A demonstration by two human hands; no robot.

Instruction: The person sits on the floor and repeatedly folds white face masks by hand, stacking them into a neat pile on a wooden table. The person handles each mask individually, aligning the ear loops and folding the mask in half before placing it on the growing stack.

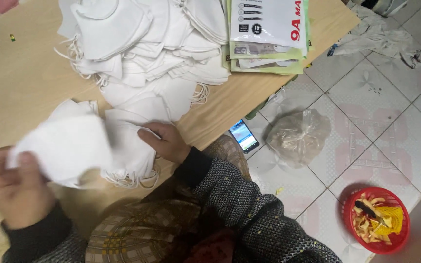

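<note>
Two hands in view, both the person's own. Left hand (13, 187) – motion-blurred – pinches a white fabric face mask (62, 146) by its near edge, fingers closed on it, lifted just over the table's near-left part. Right hand (166, 141) lies palm-down with fingers spread on a small stack of white masks (127, 146) at the table's near edge; whether it actually grips the top one cannot be told.

One big loose heap of white masks with elastic ear loops (147, 44) fills the table's far middle – too many and too overlapped to count. One stack of flat green-and-white printed packets (269, 34) sits just right of the heap, touching it; about four or five layers show at the edge, top cut off by the frame.

Surface: light wooden tabletop (20, 83). Room: white patterned floor tiles (381, 126). On the floor: one smartphone with lit screen (243, 135), partly under the table edge; one tied clear plastic bag of pale scraps (298, 136); one round red plastic basket (378, 226) holding yellowish peelings and a dark-handled tool; crumpled pale cloth (376, 34) at the far right, partly cut off.

Sleeves grey knit, lap covered by a checked cloth.
</note>
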